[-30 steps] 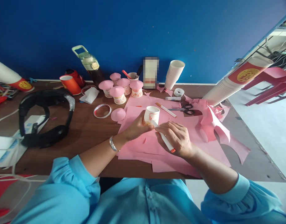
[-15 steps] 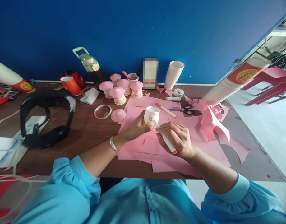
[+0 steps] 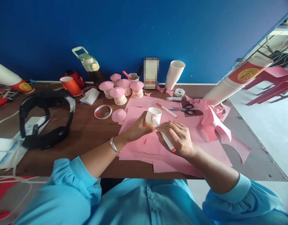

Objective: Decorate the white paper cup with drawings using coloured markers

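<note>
My left hand (image 3: 138,127) is closed around a small white paper cup (image 3: 154,112), which bears a red outlined square and orange-yellow scribbled shapes on its side. Held like a pen in my right hand (image 3: 178,137) is a white marker (image 3: 167,142) with an orange-red end, its tip at the cup's wall by the red square. Under both hands lie sheets of pink paper (image 3: 134,147). A second white marker with an orange end (image 3: 167,110) rests on the paper behind the cup. Left of the cup is a pink paper cone (image 3: 119,115).
Several decorated cups with pink cone tops (image 3: 120,95) stand at the back. Scissors (image 3: 187,109), tape (image 3: 180,92) and pink scraps (image 3: 213,122) lie to the right. A stack of white cups (image 3: 174,75), a bottle (image 3: 90,64) and a black headset (image 3: 46,120) are around.
The marker and my right hand have shifted slightly against the cup, and the cup has turned or moved a little to the right. Everything else stays put.
</note>
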A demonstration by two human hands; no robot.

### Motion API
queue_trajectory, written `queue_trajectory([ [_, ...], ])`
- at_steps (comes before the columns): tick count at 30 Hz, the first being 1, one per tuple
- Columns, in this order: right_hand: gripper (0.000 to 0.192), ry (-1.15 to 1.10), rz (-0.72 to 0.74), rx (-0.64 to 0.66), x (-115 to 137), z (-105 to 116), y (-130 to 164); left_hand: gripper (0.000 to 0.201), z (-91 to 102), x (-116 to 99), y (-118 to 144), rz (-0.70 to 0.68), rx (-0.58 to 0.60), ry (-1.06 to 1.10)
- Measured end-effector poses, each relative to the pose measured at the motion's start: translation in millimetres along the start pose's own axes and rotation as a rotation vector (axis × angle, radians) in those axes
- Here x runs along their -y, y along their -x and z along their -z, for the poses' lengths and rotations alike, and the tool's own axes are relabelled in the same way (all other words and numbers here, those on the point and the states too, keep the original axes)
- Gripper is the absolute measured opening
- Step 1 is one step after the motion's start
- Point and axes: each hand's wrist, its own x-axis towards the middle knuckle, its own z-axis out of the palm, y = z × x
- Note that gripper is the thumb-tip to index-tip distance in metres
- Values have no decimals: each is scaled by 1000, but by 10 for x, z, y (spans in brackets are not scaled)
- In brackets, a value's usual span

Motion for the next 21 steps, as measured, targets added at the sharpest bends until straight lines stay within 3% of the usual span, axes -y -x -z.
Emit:
queue_trajectory([
  [10, 19, -9, -22, -12, 18, -6, 9, 59, 44, 102, -17, -27, -10, 45],
  [21, 16, -16, -26, -14, 39, -10, 1, 50, 19, -19, -3, 9, -15, 29],
])
